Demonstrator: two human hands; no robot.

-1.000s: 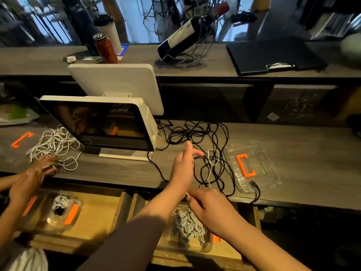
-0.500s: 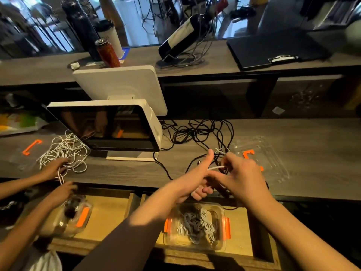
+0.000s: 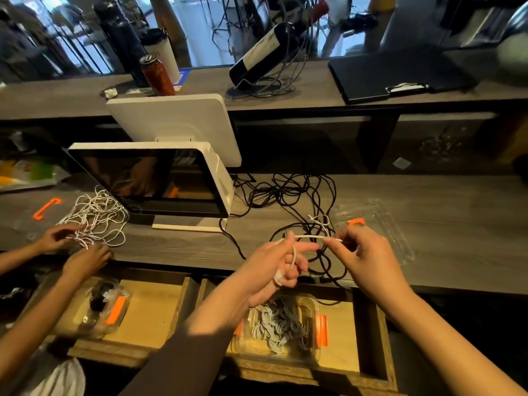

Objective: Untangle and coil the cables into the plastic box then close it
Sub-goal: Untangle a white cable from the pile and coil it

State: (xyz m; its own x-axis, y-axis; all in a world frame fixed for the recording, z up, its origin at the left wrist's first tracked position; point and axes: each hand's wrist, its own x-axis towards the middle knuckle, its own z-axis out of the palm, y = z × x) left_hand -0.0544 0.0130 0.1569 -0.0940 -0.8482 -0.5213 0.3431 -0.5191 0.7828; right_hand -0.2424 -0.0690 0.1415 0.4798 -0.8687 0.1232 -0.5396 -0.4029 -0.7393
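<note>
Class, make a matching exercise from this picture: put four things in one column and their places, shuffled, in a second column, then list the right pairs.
Things
1. white cable
2. black cable tangle
3. plastic box
4. clear lid

Places
A. in the open drawer
B. on the counter beside the monitor
C. stretched between left hand and right hand
D. on the counter behind the right hand

Pairs: 1-C, 2-B, 3-A, 4-D

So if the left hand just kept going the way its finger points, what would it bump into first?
Most likely the right hand. The left hand points its finger rightward along the taut white cable stretched between them, and the right hand's fingertips pinch that cable just beyond. Depth is hard to judge, though.
</note>
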